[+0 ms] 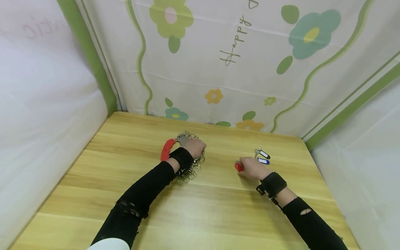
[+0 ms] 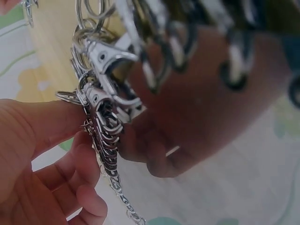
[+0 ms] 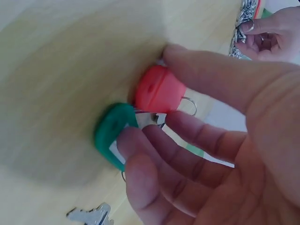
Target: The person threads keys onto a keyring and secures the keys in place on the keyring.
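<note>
Left of centre in the head view lies a round shiny metal plate (image 1: 186, 140) with a red grip (image 1: 167, 150) and many small rings (image 1: 197, 166) along its rim. My left hand (image 1: 194, 147) reaches over it. In the left wrist view, its thumb and fingertips pinch the rim beside silver snap hooks (image 2: 101, 56). To the right, my right hand (image 1: 253, 167) holds a red key tag (image 3: 160, 89) between thumb and index finger, close to the tabletop. Another fingertip touches a green key tag (image 3: 115, 133), which the hand hides in the head view.
Just beyond the right hand lie a black-rimmed key tag (image 1: 264, 154) and a blue key tag (image 1: 263, 161) with keys. A loose key (image 3: 91, 214) shows below the green tag. Fabric walls (image 1: 200, 76) border the wooden table (image 1: 200, 215).
</note>
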Tool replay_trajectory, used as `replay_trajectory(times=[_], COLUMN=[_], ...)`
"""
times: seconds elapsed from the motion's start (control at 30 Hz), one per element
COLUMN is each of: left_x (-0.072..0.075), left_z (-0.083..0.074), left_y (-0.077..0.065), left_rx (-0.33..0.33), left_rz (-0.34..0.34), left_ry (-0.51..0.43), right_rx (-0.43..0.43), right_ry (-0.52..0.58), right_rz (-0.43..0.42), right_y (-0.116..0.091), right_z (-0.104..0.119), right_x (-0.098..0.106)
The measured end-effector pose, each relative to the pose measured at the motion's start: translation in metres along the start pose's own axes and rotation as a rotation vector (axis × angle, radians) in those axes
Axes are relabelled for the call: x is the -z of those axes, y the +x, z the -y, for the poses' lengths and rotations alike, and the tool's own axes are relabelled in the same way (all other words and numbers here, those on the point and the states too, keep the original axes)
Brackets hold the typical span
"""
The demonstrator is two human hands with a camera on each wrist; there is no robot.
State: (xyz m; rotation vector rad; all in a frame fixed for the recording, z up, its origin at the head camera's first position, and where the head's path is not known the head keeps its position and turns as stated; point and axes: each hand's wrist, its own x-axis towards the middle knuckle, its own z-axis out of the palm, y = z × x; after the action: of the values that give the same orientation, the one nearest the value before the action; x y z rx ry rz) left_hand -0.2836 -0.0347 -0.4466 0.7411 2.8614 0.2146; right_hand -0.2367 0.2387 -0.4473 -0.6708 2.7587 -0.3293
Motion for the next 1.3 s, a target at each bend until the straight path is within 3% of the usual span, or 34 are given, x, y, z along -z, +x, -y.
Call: replay_trajectory(times=[0.3,0.47,0.77,0.9,1.13,1.3], left_x=[-0.001,0.001,0.007,0.008,0.009,0.008], left_z=[0.003,0.007,0.005,0.003,0.001,0.002], left_y=[0.003,0.000,-0.009,-0.009,-0.004,-0.002], left_rx=[-0.016,-0.017,0.007,0.022,0.022,0.033], left_rz=[0.022,0.031,-0.043,-0.080,-0.168,-0.211], left_ry=[-0.030,-0.096,-0.161,-0.144,-0.042,0.020], right_rx=[-0.073,-0.070,-0.032,-0.037,-0.058,-0.075], right_ry=[0.010,0.026,-0.023,-0.009,0.126,0.214], right_rz=[0.029,-0.004,-0.071,-0.094,-0.183,-0.175], right_y=[0.010,0.013,0.021,0.023,0.025,0.030], right_z=[0.003,0.009,0.013,0.015,0.022,0.027], right_x=[0.001,0.001,-0.004,-0.002,0.014,0.022])
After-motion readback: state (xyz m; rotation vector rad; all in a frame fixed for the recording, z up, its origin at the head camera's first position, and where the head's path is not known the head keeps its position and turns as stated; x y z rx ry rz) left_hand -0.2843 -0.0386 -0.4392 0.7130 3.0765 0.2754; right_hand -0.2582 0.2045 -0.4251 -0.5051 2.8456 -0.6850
